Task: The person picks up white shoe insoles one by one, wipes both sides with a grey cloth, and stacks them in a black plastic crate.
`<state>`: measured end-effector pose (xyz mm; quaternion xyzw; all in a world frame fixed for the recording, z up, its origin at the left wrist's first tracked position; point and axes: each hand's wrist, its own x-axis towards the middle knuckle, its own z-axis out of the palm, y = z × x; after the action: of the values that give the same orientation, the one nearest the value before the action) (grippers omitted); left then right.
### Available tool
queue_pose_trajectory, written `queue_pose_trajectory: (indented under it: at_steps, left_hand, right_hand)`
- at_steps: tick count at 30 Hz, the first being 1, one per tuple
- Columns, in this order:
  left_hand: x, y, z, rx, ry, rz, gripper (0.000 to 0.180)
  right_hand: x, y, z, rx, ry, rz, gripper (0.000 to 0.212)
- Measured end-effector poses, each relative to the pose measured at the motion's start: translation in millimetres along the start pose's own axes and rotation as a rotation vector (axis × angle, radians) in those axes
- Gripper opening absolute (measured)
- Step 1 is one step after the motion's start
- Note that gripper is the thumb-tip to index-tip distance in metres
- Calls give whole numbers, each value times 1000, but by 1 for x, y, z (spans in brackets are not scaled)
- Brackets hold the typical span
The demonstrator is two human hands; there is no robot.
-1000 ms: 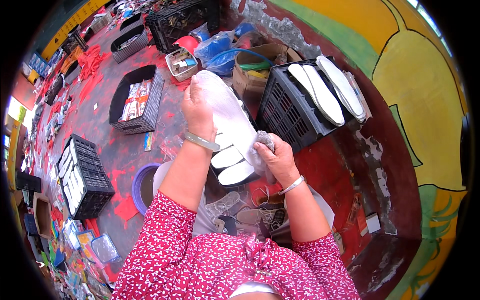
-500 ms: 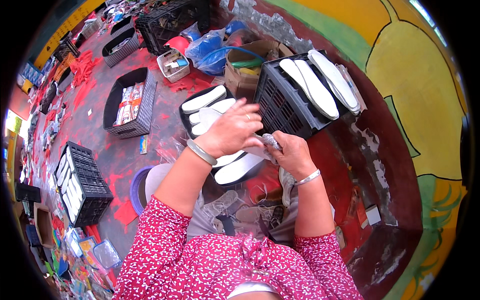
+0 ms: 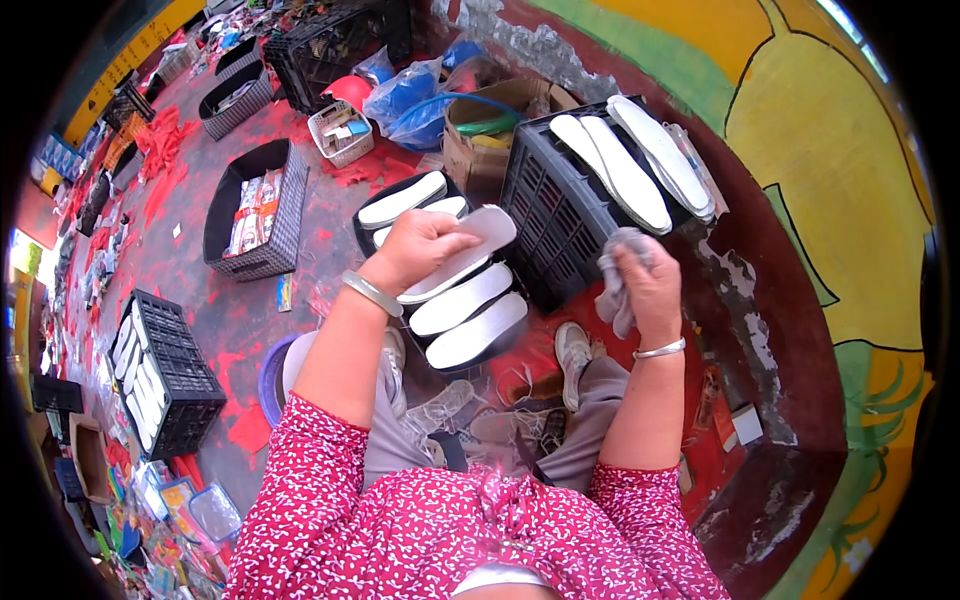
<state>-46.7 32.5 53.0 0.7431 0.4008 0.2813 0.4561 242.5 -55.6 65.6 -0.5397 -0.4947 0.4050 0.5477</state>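
Holding insole (image 3: 487, 232) and rag (image 3: 618, 292), printed packets (image 3: 254, 212) leftward

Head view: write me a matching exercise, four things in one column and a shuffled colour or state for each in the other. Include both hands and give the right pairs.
Column one
1. Left hand
2. Right hand
3. Basin beside the left leg
4. Black crate nearest the right hand

Column two
A. Purple
B. Holds a grey cloth
C. Topped with white insoles
D. Holds a pale insole

Right pairs: 1-D, 2-B, 3-A, 4-C
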Motion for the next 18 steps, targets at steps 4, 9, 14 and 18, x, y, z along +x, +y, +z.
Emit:
queue_pose_trajectory:
  at_steps: [4, 9, 14, 18]
  left_hand:
    - [-1, 9, 18, -628, -9, -76, 22]
    - [4, 10, 56, -818, -33, -35, 23]
    - [6, -2, 83, -621, 15, 141, 27]
    - [8, 2, 93, -557, 204, 181, 28]
  right_hand:
    - [-4, -9, 11, 547, 36, 49, 46]
    - [2, 7, 53, 780, -62, 95, 54]
    - [-2, 12, 86, 671, -75, 32, 47]
    - [-2, 29, 102, 605, -20, -31, 38]
